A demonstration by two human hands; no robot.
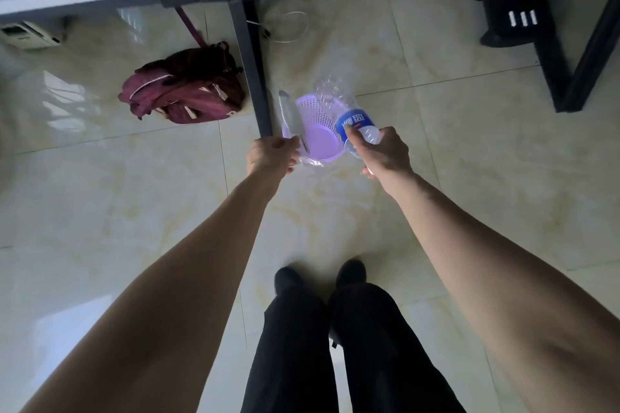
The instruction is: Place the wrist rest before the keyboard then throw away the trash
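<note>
Held above the bin (318, 141): our right hand (385, 154) closed around an empty bottle (349, 117), light and crushable, gripped mid-body; left hand (271, 154) pinching a limp, slippery wrapper (292, 117).

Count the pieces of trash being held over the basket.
2: a clear wrapper in the left hand, a plastic bottle in the right hand.

One purple basket (317, 131). One clear plastic bottle (349, 117) with a blue label. One clear plastic wrapper (293, 124). Two hands: left hand (271, 154), right hand (385, 152). One maroon backpack (184, 90). Two black shoes (350, 271). One dark stool (513, 3). Two white cables (292, 27).
</note>
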